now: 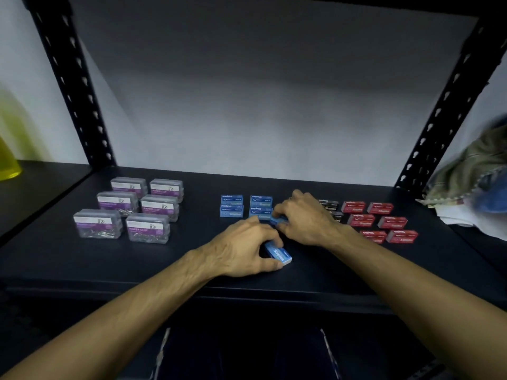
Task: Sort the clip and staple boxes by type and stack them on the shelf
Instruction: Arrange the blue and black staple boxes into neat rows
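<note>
My left hand (pixel 247 244) grips a blue staple box (pixel 278 253) lying flat near the front of the dark shelf (pixel 192 264), fingers curled round it. My right hand (pixel 303 218) pinches a second blue box (pixel 279 221) just in front of the blue stacks (pixel 245 205). Clear paper clip boxes (pixel 129 208) stand grouped to the left, red staple boxes (pixel 380 220) in rows to the right, with black boxes (pixel 329 205) partly hidden behind my right hand.

white wall (pixel 260 91), black slotted uprights (pixel 74 86)
</note>
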Demonstrator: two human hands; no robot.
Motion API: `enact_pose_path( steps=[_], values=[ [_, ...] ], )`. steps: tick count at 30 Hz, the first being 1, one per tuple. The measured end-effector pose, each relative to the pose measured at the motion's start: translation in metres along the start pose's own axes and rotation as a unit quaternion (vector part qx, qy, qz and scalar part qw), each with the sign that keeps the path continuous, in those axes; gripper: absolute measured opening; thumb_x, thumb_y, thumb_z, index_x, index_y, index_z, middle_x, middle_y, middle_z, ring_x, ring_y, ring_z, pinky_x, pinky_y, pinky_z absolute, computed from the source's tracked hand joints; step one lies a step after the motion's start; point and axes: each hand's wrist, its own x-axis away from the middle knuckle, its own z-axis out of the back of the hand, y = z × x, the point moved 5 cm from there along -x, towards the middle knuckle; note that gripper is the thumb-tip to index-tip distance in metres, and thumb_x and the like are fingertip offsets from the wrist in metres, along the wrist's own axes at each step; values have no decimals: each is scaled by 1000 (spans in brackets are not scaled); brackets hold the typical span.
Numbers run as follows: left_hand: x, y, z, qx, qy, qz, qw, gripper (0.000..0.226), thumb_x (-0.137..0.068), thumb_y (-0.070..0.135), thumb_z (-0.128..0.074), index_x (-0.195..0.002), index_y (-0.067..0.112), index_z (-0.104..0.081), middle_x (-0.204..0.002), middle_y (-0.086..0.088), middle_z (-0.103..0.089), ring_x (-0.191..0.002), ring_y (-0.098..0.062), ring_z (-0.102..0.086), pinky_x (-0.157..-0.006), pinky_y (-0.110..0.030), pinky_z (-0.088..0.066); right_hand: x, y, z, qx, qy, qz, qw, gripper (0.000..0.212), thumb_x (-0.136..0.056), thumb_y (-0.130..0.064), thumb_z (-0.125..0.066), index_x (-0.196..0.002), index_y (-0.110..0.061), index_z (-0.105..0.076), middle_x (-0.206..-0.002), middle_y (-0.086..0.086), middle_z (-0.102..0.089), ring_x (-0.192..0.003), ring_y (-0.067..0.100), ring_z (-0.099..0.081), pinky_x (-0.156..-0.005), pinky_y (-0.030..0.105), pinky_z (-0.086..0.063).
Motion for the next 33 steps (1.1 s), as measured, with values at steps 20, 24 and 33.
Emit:
enact_pose_path(
  steps=[20,24,33],
  values=[
    [55,-59,28,-29,-20,104,994,48,-80,66,-61,-115,34,-66,-104,16,-53,-104,-5,-49,-90,-34,-47,10,-34,3,-47,-46,12,998,29,-85,-43,-57,-107,-27,-67,-98,-5,-65,-99,17,-45,-85,32,-34],
    [56,-62,31,-21,-36,96,994,36,-82,58,-66,-109,33,-67,-100,17,-52,-102,-4,-48,-91,-36,-48,13,-31,1,-9,-64,12,998,20,-80,-40,-52,-83,-25,-64,-83,-3,-60,-89,16,-41,-81,32,-28],
    [48,-60,38,59,-19,125,990,29,-75,41,-81,-90,29,-60,-84,10,-64,-77,-5,-60,-69,-30,-52,15,-34,3,-51,-40,19,998,29,-80,-40,-63,-106,-27,-64,-95,-7,-62,-95,11,-42,-84,29,-28]
  ],
)
